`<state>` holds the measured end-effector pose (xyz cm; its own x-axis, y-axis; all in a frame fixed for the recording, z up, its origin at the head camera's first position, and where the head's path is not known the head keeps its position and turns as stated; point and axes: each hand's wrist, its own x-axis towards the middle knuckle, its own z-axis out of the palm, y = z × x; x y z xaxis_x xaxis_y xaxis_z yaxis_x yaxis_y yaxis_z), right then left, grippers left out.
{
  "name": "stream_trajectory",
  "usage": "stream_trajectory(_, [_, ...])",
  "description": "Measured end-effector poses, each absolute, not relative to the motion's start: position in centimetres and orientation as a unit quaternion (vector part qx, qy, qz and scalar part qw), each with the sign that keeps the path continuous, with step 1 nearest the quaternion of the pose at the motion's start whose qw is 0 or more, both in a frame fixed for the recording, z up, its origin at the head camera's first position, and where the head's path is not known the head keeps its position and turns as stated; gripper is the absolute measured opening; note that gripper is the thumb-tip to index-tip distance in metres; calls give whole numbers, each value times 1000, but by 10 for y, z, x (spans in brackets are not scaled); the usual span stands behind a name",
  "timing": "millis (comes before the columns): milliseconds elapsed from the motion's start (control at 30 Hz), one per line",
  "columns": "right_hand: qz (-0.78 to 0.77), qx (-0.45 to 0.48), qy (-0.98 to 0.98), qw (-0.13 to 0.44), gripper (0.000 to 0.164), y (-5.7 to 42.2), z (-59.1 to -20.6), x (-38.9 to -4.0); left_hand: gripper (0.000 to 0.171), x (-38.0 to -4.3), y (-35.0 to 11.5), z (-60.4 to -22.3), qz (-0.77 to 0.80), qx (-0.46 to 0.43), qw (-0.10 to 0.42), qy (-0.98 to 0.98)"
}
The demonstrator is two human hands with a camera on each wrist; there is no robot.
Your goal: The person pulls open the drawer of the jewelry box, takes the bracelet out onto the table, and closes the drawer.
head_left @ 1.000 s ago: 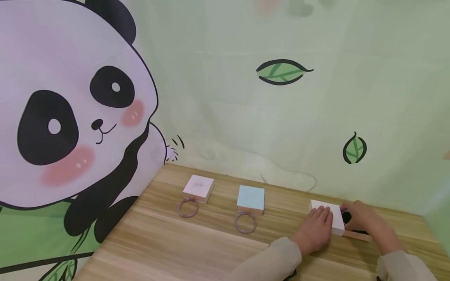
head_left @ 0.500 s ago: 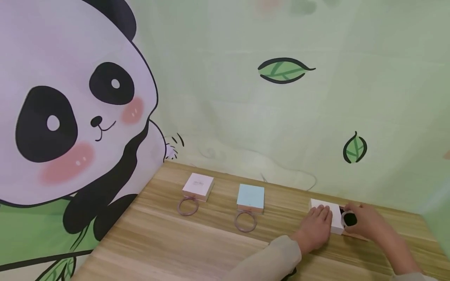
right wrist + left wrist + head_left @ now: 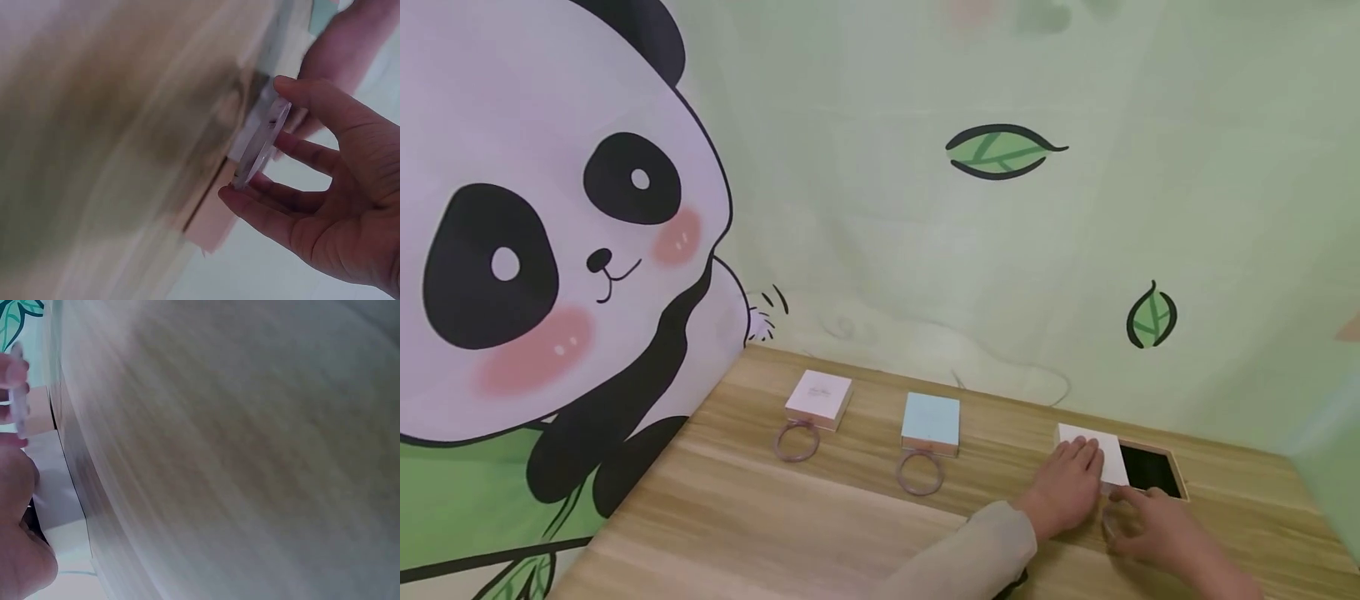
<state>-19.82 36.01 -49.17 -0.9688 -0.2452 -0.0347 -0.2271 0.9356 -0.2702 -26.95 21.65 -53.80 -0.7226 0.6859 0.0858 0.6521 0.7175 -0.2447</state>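
Note:
A white drawer-style box lies at the right of the table, its dark-lined tray slid out to the right. My left hand rests on the box's white sleeve, fingers lying across the top; its thumb is hidden in the head view. In front of the box, my right hand pinches a clear, pale purplish bangle between thumb and fingertips. The right wrist view shows the bangle nearly edge-on, apart from the box.
Further left stand a pale pink box and a light blue box. A similar bangle lies before the pink one, and another bangle before the blue one. A panda-printed backdrop rises behind the wooden table.
My right hand has lifted the bangle out of the tray and brought it forward and left, in front of the box. The dark tray is now uncovered. My left hand has stayed on the sleeve.

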Motion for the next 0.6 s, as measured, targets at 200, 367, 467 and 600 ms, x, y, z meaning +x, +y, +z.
stream_trajectory(200, [-164, -126, 977, 49, 61, 350, -507, -193, 50, -266, 215, -537, 109, -362, 81, -922])
stream_trajectory(367, [-173, -117, 977, 52, 68, 349, -516, -185, 51, -259, 217, -541, 99, -368, 73, -922])
stream_trajectory(467, [-168, -126, 977, 37, 65, 348, -519, -184, 52, -259, 217, -543, 100, -365, 88, -922])
stream_trajectory(600, [-150, -145, 978, 10, 62, 346, -520, -185, 54, -261, 217, -542, 108, -361, 106, -920])
